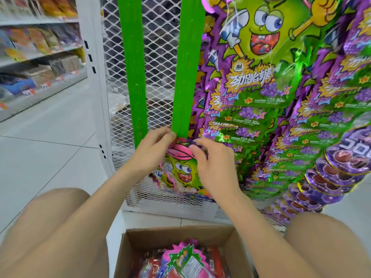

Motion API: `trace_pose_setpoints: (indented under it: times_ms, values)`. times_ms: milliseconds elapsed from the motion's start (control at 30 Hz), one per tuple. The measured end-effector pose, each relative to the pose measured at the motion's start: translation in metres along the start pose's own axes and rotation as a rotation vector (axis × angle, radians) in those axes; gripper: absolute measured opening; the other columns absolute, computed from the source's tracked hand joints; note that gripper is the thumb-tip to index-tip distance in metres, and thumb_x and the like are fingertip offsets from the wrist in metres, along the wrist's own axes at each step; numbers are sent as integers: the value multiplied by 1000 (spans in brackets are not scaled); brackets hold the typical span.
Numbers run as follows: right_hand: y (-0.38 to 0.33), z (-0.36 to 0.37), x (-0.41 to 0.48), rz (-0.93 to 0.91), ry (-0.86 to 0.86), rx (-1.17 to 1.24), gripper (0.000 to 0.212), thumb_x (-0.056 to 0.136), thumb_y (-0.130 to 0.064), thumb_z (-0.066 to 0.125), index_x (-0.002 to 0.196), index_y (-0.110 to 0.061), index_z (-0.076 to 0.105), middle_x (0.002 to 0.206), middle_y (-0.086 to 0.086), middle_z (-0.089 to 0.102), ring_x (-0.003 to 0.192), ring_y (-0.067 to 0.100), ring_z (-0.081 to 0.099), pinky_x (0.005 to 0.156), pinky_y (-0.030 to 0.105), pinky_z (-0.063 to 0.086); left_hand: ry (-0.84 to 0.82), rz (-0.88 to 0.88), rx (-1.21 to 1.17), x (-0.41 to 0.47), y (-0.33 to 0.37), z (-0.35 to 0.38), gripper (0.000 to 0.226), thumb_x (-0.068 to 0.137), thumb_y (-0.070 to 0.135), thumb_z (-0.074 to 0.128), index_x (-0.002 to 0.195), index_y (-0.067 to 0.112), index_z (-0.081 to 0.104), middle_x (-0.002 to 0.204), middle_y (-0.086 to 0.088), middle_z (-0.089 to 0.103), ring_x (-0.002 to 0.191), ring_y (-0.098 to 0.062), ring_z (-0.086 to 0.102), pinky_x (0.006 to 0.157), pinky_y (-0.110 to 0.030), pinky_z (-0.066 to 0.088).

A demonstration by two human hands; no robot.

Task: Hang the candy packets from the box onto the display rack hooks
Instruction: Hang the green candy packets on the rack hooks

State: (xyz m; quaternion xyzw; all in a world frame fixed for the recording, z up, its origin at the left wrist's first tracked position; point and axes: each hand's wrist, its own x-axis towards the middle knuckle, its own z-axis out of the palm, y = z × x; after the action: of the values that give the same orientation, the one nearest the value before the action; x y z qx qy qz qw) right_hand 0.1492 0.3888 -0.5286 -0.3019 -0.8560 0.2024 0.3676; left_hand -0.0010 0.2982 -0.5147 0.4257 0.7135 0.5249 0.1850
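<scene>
Pinching a green-faced, pink-capped candy packet [180, 174], fingers [167, 135] of left hand [151, 152] and right hand [215, 167] curl.

The large purple-and-green foil candy packet [259, 81] hanging on the rack carries yellow Chinese lettering, seemingly 劲跳跳糖, and "30" near its lower edge. The packets below it [241, 125] repeat "30". The white shelf price tags [45, 85] at left are too blurred to read.
</scene>
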Motion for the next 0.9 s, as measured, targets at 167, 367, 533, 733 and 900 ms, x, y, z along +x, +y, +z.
trace_pose_setpoints:
  times_ms: [167,367,533,733,900]
  values:
    - [-16,3,7,43,62,33,23,98,-40,65,107,-23,78,93,-10,79,86,9,73,76,25,50,-116,26,-42,-9,1,-10,29,106,41,56,88,35,77,83,18,71,85,0,66,86,-32,52]
    - [-26,3,5,98,42,63,17,94,-35,68,85,-23,75,70,-13,71,67,6,69,64,24,46,-152,-40,-95,-16,1,-19,34,108,35,56,100,8,76,88,4,71,83,4,64,83,-15,47]
    - [-14,11,-9,114,-98,-34,22,99,-39,62,87,-22,70,74,-5,71,76,23,68,70,42,57,-193,-24,-61,-22,-5,-21,33,108,30,59,79,14,58,70,11,59,69,-6,55,72,-30,39]
    - [-12,1,-17,-34,-64,-4,11,100,-33,60,96,-24,65,75,-5,69,65,22,62,71,40,51,-197,-57,-69,-26,-5,-25,33,108,35,58,79,19,53,74,8,48,69,-3,49,76,-27,41]
    - [-17,-4,-17,-65,10,-8,12,102,-39,56,104,-29,63,82,-11,67,80,16,61,93,42,37,-198,-126,-166,-31,-2,-26,10,104,52,53,111,46,59,100,40,51,93,22,48,95,-14,36]
